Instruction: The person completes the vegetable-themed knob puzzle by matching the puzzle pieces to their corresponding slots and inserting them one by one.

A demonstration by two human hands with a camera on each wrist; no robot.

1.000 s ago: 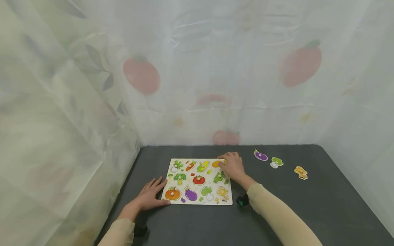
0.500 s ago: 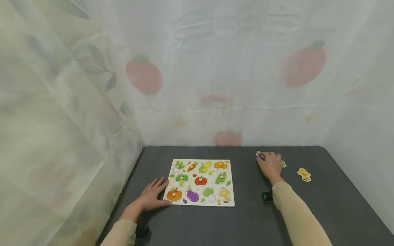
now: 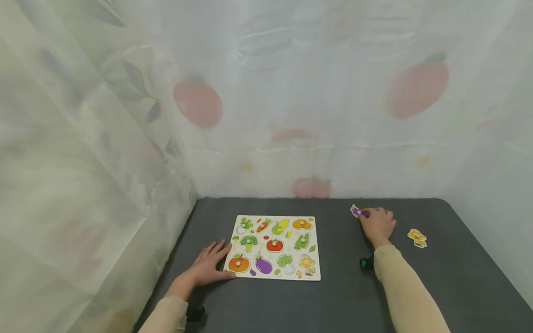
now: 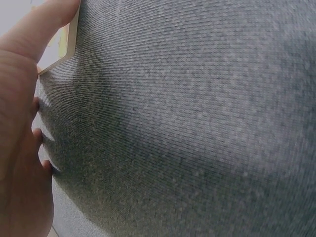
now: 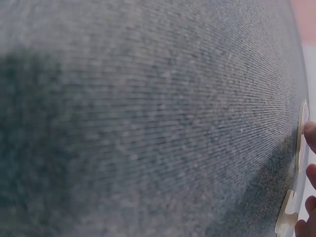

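In the head view, a white vegetable puzzle board (image 3: 290,262) lies flat, with several knobbed pieces in its slots. My left hand (image 3: 206,267) rests at the board's left edge, fingers spread and straight, thumb (image 4: 47,22) along the near-left corner. Right of the board, my right hand (image 3: 378,225) is low over the table, its digits at the right end of a purple eggplant puzzle piece (image 3: 356,211). In the right wrist view, a fingertip (image 5: 310,134) overlaps one piece's rim; another pale piece (image 5: 286,217) lies under the fingers. Whether they pinch a knob is hidden.
A yellow mushroom puzzle piece (image 3: 417,237) lies right of my right hand. The dark grey table (image 3: 316,305) ends at white curtains (image 3: 258,92) behind and on both sides. Black wrist straps (image 3: 366,263) hang below the sleeves.
My right hand has left the board's top right corner and reached right to the eggplant piece, then shifted slightly right, covering the leafy green piece. My left hand stays at the board.
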